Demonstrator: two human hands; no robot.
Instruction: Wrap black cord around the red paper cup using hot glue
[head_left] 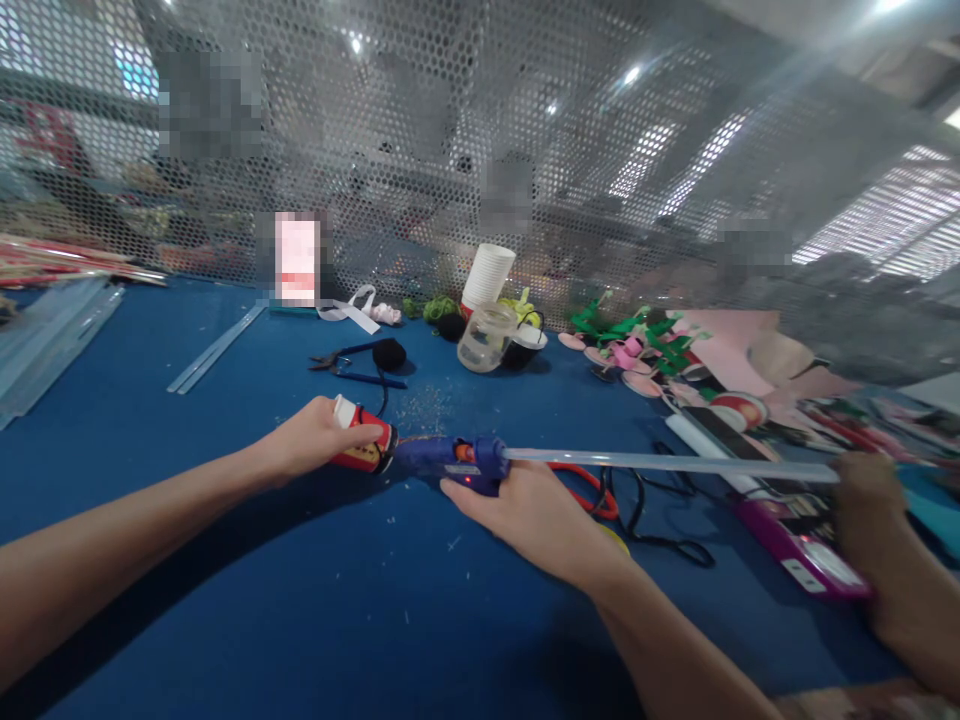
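Holding a red cup (pixel 358 456) in the left hand (pixel 319 440), tipped on its side with the dark-banded end toward the right hand (pixel 540 520), and gripping a blue glue gun (pixel 439 458) in that one, front end right up by the cup, can't tell if touching. Also seeing a long clear glue stick (pixel 660 461) poking out of the gun, rightward past the right hand. Spotting pliers (pixel 364 348) and a black ball (pixel 389 354) just beyond the left hand, a clear jar (pixel 484 345) farther ahead of the right, and a purple power strip (pixel 780 540) off to its right.
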